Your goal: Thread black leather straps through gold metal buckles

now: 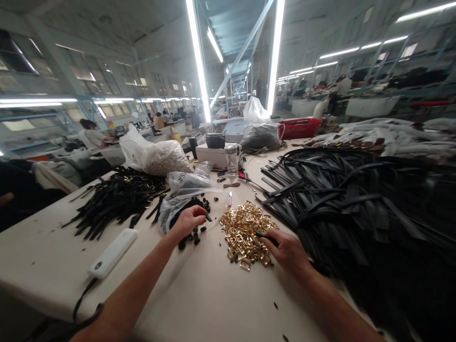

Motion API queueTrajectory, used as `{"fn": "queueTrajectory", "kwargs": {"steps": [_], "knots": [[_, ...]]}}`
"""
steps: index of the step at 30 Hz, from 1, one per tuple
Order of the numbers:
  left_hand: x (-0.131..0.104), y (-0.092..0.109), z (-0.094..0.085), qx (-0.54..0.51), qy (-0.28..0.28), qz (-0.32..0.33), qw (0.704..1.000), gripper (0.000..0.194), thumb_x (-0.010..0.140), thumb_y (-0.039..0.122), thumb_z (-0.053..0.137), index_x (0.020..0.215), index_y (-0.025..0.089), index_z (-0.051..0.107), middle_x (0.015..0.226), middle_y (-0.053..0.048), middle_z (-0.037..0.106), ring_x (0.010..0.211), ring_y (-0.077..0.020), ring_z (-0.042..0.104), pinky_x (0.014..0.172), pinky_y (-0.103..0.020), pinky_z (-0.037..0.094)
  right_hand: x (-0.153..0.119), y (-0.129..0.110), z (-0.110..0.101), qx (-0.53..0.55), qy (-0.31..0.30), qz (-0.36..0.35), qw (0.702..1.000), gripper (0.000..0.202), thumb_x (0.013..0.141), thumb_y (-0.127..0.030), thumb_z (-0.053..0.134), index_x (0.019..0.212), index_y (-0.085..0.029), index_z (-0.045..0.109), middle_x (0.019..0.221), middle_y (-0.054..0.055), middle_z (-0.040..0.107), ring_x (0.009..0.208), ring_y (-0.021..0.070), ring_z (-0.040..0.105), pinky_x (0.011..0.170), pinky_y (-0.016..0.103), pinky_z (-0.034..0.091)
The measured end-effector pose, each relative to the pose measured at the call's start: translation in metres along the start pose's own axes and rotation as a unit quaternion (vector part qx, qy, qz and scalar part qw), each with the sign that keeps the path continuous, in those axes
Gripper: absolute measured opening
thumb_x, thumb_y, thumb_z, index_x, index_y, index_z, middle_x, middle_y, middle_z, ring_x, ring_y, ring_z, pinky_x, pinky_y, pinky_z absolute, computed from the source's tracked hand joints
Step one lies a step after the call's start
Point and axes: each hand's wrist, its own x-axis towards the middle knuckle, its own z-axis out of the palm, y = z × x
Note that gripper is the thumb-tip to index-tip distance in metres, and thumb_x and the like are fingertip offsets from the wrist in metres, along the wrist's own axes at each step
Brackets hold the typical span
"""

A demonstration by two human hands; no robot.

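My left hand (190, 222) is closed in a pinch on a small black loop (208, 217), just above a heap of similar black loops (195, 236) beside a clear plastic bag (174, 202). Over the right side of a pile of gold buckles (245, 228), my right hand (287, 249) grips a short black strip (265, 236) between thumb and fingers. Part of the strip is hidden by the fingers. Long black straps (342, 199) lie heaped to the right of that hand.
Black straps with gold buckles (124, 197) are piled at left, near a white power bank (113, 254) with a cable. Farther back stand a filled plastic bag (156, 154), a glass (231, 161), a red-handled tool (245, 176) and a red basket (299, 128). Other people sit beyond.
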Motion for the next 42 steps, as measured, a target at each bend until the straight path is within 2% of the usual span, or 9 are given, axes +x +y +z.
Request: {"fn": "queueTrajectory", "kwargs": {"steps": [5,8,12,16,24,30,33,37,42], "knots": [[-0.011,0.012,0.039,-0.265,0.021,-0.067,0.962,0.024,0.064,0.019,0.065,0.088,0.015,0.063,0.080,-0.003,0.068,0.071,-0.0140,0.067,0.069,-0.024,0.052,-0.005,-0.012,0.001,0.011,-0.014,-0.025,1.000,0.021,0.088,-0.036,0.051,0.076,-0.022,0.060,0.070,0.001,0.064,0.064,0.0160,0.057,0.059,0.024,0.036],[-0.019,0.017,0.064,-0.399,0.033,-0.107,0.910,0.023,0.061,0.011,0.068,0.084,0.014,0.064,0.079,-0.003,0.068,0.071,-0.0127,0.067,0.067,-0.020,0.053,-0.008,-0.018,0.001,0.016,-0.018,-0.032,0.999,0.017,0.088,-0.033,0.052,0.078,-0.022,0.060,0.073,0.000,0.064,0.065,0.0154,0.057,0.060,0.024,0.036],[-0.028,0.020,0.088,-0.500,0.032,-0.158,0.851,0.019,0.061,0.005,0.070,0.077,0.014,0.063,0.074,-0.003,0.068,0.068,-0.0114,0.067,0.064,-0.018,0.053,-0.010,-0.026,0.000,0.029,-0.014,-0.044,0.999,0.016,0.089,-0.030,0.052,0.078,-0.021,0.060,0.073,0.000,0.063,0.066,0.0144,0.056,0.061,0.023,0.037],[-0.039,0.027,0.100,-0.538,-0.038,-0.164,0.826,0.022,0.062,0.009,0.076,0.081,0.013,0.066,0.078,-0.003,0.069,0.069,-0.0105,0.067,0.066,-0.017,0.054,-0.012,-0.034,0.000,0.039,0.001,-0.055,0.998,0.015,0.089,-0.029,0.054,0.077,-0.021,0.058,0.074,0.001,0.063,0.066,0.0138,0.055,0.062,0.023,0.037],[-0.054,0.037,0.108,-0.507,-0.124,-0.182,0.833,0.033,0.062,0.025,0.083,0.087,0.013,0.066,0.083,-0.006,0.071,0.070,-0.0118,0.067,0.058,-0.016,0.050,-0.013,-0.042,0.004,0.037,0.025,-0.044,0.998,0.019,0.090,-0.032,0.053,0.075,-0.021,0.057,0.072,0.001,0.063,0.064,0.0137,0.055,0.060,0.023,0.035],[-0.058,0.040,0.111,-0.456,-0.172,-0.164,0.858,0.035,0.069,0.035,0.078,0.092,0.012,0.064,0.084,-0.010,0.073,0.070,-0.0162,0.069,0.059,-0.021,0.051,-0.015,-0.042,0.004,0.051,0.016,-0.041,0.998,0.020,0.091,-0.032,0.053,0.076,-0.020,0.058,0.071,0.000,0.062,0.064,0.0133,0.056,0.059,0.023,0.036],[-0.060,0.041,0.112,-0.449,-0.197,-0.159,0.857,0.035,0.072,0.038,0.075,0.093,0.012,0.065,0.083,-0.011,0.072,0.069,-0.0169,0.068,0.059,-0.023,0.052,-0.015,-0.043,0.003,0.065,0.008,-0.040,0.997,0.020,0.091,-0.033,0.053,0.077,-0.020,0.060,0.072,0.000,0.063,0.065,0.0134,0.057,0.060,0.022,0.037],[-0.060,0.040,0.111,-0.473,-0.212,-0.171,0.838,0.032,0.069,0.035,0.078,0.089,0.012,0.067,0.082,-0.010,0.072,0.069,-0.0162,0.068,0.061,-0.024,0.051,-0.016,-0.045,0.003,0.080,0.006,-0.036,0.996,0.020,0.091,-0.033,0.053,0.076,-0.020,0.059,0.071,0.000,0.062,0.064,0.0132,0.056,0.060,0.022,0.038],[-0.057,0.035,0.109,-0.476,-0.204,-0.165,0.839,0.023,0.064,0.021,0.082,0.081,0.012,0.070,0.075,-0.004,0.070,0.065,-0.0091,0.064,0.062,-0.017,0.047,-0.017,-0.044,0.004,0.099,-0.001,-0.038,0.994,0.016,0.089,-0.030,0.055,0.075,-0.021,0.058,0.070,-0.001,0.061,0.064,0.0129,0.055,0.060,0.021,0.038]]}}
